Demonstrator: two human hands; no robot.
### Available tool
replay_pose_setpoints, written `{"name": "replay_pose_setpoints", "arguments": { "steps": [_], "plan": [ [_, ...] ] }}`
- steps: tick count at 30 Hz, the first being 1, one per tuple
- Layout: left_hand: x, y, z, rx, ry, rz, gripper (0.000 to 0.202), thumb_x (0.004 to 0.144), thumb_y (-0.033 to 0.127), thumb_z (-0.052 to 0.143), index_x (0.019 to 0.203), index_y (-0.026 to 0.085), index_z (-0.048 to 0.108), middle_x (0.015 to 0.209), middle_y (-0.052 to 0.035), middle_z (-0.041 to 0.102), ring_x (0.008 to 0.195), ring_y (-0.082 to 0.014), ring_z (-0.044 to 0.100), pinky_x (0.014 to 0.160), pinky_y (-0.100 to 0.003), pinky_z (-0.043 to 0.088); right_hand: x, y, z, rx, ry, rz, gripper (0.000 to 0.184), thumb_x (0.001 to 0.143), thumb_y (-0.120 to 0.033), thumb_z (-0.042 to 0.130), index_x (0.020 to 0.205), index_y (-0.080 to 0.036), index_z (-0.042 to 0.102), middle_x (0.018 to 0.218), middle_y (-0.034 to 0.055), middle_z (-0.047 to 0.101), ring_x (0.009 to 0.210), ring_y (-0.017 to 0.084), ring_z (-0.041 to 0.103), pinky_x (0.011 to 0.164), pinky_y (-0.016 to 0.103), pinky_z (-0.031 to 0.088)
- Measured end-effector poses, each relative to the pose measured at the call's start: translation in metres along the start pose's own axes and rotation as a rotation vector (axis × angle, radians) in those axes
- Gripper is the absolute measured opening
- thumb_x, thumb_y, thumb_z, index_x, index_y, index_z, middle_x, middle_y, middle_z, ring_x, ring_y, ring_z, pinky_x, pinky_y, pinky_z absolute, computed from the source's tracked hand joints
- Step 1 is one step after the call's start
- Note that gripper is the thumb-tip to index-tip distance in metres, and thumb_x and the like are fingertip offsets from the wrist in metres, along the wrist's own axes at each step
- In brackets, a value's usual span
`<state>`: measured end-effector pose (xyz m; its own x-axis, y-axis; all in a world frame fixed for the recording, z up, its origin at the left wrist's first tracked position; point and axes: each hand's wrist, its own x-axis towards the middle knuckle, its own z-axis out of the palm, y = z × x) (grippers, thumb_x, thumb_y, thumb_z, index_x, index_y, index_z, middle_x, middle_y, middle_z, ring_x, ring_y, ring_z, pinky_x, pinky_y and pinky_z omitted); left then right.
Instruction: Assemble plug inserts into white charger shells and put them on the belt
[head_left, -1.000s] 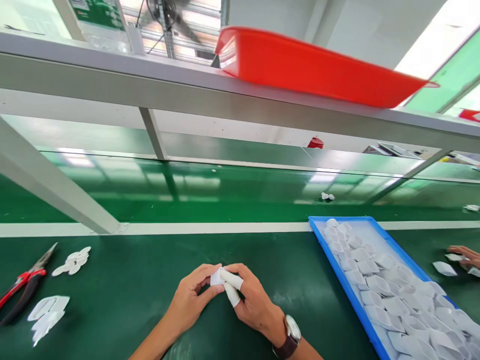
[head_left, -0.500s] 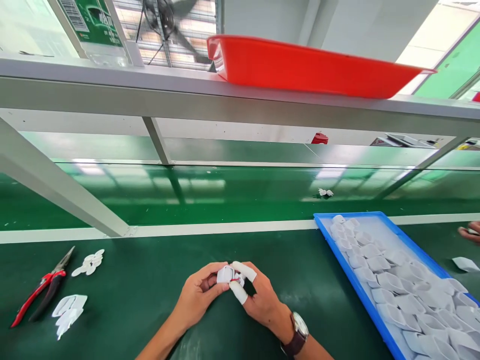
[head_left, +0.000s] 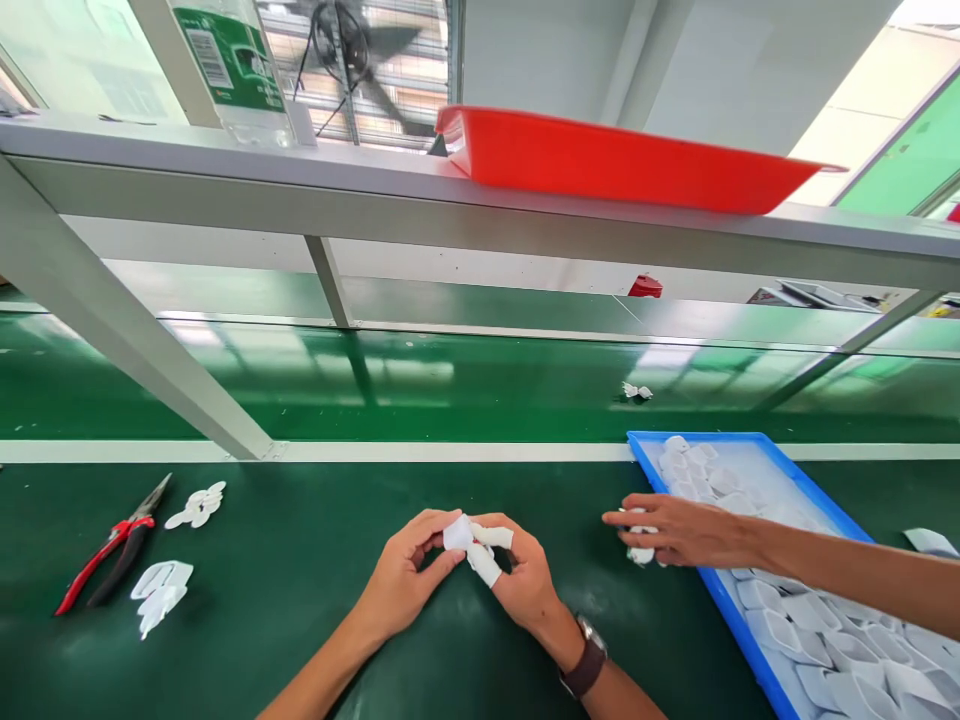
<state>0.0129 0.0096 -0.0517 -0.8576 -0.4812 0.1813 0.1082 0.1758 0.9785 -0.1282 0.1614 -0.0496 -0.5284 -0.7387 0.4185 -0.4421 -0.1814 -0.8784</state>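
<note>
A small white plastic piece (head_left: 457,533) is pinched between my two hands above the dark green table. My left hand (head_left: 409,568) grips its left side with thumb and fingertips. My right hand (head_left: 517,572), with white covers on the thumb and a finger and a watch (head_left: 586,657) on the wrist, closes on its right side. A bit of red shows at the piece by the right fingertips; its exact kind is unclear. Part of the piece is hidden by my fingers.
Red-handled pliers (head_left: 120,540) and white parts (head_left: 163,592) lie at left. A blue tray (head_left: 757,655) of white pieces stands at right. Another person's hand (head_left: 671,530) reaches over it, at white parts (head_left: 640,545) on the table. A red tray (head_left: 622,160) sits on the shelf above.
Another person's arm has come in from the right across the blue tray, its hand at white parts on the table. My hands have turned the white piece slightly. The view has shifted a little.
</note>
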Motion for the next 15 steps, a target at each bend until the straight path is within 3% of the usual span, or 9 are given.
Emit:
{"name": "replay_pose_setpoints", "arguments": {
  "steps": [1,5,6,7,8,10,13,15],
  "plan": [
    [0.0,0.001,0.002,0.087,0.023,0.044,0.035,0.091,0.032,0.072,0.126,0.028,0.069,0.115,-0.0063,0.07,0.095,-0.0197,0.071,0.087,-0.035,0.063,0.003,-0.006,-0.027,0.008,-0.044,0.088,0.007,0.088,-0.033,0.071,0.089,-0.028,0.074,0.094,0.0039,0.077,0.089,0.023,0.074,0.081,0.04,0.062],
    [-0.002,0.006,0.01,0.339,0.163,0.221,0.047,0.087,0.032,0.077,0.131,0.028,0.063,0.119,-0.007,0.067,0.087,-0.0181,0.07,0.084,-0.036,0.064,0.029,-0.041,-0.153,-0.03,-0.166,0.165,0.026,0.066,-0.05,0.086,0.064,-0.028,0.073,0.072,0.0023,0.075,0.071,0.025,0.071,0.067,0.044,0.062],
    [-0.002,0.008,0.011,0.365,0.182,0.256,0.045,0.087,0.032,0.077,0.129,0.028,0.063,0.118,-0.0068,0.067,0.086,-0.0176,0.07,0.083,-0.035,0.063,0.035,-0.048,-0.169,-0.036,-0.182,0.167,0.027,0.061,-0.051,0.089,0.065,-0.028,0.074,0.072,0.0025,0.075,0.069,0.025,0.071,0.062,0.043,0.062],
    [-0.003,0.01,0.011,0.381,0.189,0.286,0.042,0.088,0.032,0.076,0.127,0.027,0.064,0.116,-0.0066,0.068,0.084,-0.0169,0.069,0.082,-0.034,0.063,0.04,-0.054,-0.172,-0.036,-0.219,0.182,0.028,0.058,-0.051,0.091,0.069,-0.029,0.077,0.076,0.0036,0.076,0.07,0.027,0.071,0.06,0.042,0.061],
    [-0.003,0.012,0.011,0.388,0.189,0.31,0.038,0.089,0.032,0.074,0.126,0.026,0.064,0.115,-0.0064,0.069,0.081,-0.016,0.069,0.08,-0.033,0.064,0.042,-0.057,-0.162,-0.017,-0.238,0.229,0.029,0.058,-0.05,0.091,0.076,-0.03,0.079,0.085,0.0051,0.078,0.078,0.028,0.073,0.064,0.042,0.061],
    [-0.005,0.018,0.007,0.389,0.176,0.333,0.033,0.091,0.033,0.072,0.123,0.026,0.065,0.113,-0.0061,0.07,0.078,-0.015,0.069,0.078,-0.031,0.064,0.035,-0.055,-0.11,0.066,-0.007,0.203,0.031,0.072,-0.055,0.081,0.089,-0.029,0.081,0.095,0.0066,0.078,0.089,0.028,0.072,0.071,0.042,0.061],
    [-0.009,0.027,-0.003,0.393,0.124,0.29,0.033,0.092,0.032,0.071,0.124,0.027,0.066,0.111,-0.0042,0.073,0.081,-0.016,0.071,0.08,-0.03,0.064,0.014,-0.041,-0.015,0.068,-0.016,0.202,0.031,0.081,-0.047,0.077,0.102,-0.025,0.08,0.099,0.0071,0.077,0.092,0.028,0.071,0.079,0.042,0.061],
    [-0.012,0.031,-0.012,0.404,0.071,0.224,0.035,0.091,0.032,0.071,0.126,0.029,0.066,0.109,-0.0019,0.076,0.086,-0.0174,0.073,0.083,-0.03,0.064,0.005,-0.031,0.022,0.042,-0.048,0.111,0.025,0.092,-0.037,0.065,0.111,-0.026,0.077,0.105,0.0068,0.075,0.094,0.023,0.07,0.086,0.039,0.059]
  ]
}}
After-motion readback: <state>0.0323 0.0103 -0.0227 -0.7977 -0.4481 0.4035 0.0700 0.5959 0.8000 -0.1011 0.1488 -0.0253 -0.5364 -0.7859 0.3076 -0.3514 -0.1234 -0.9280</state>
